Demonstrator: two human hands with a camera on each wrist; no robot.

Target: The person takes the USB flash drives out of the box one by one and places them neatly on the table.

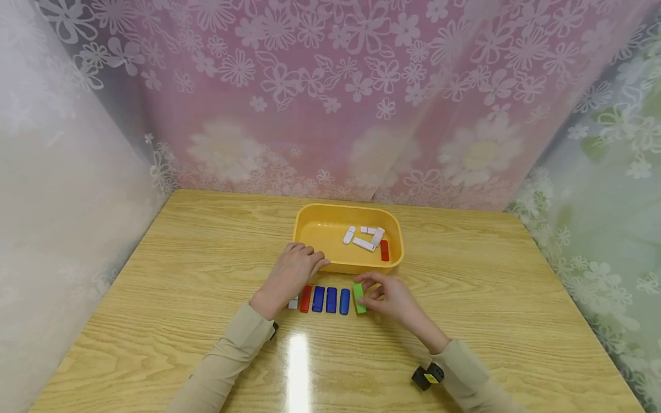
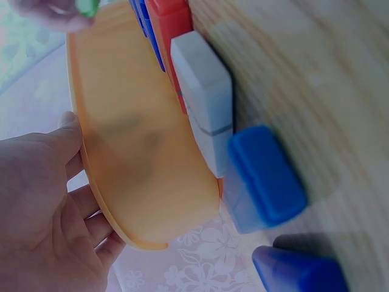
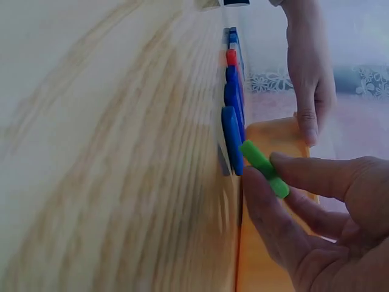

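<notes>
My right hand [image 1: 389, 298] pinches a green USB stick [image 1: 358, 297] between thumb and fingers, at the right end of a row of sticks. My left hand [image 1: 294, 272] holds the front left rim of a yellow basin [image 1: 351, 268], its fingers hooked over the edge. The row in front of the basin has several blue sticks [image 1: 331, 300], a red stick [image 1: 306, 299] and a white stick [image 2: 203, 79]. More blue sticks [image 2: 267, 176] stand left of the white one in the left wrist view; my left hand covers them in the head view.
Inside the basin, several white sticks [image 1: 364, 244] and one red stick [image 1: 384, 250] lie toward the right side. The wooden table [image 1: 465, 275] extends around it, with flowered curtains [image 1: 330, 115] behind and at both sides.
</notes>
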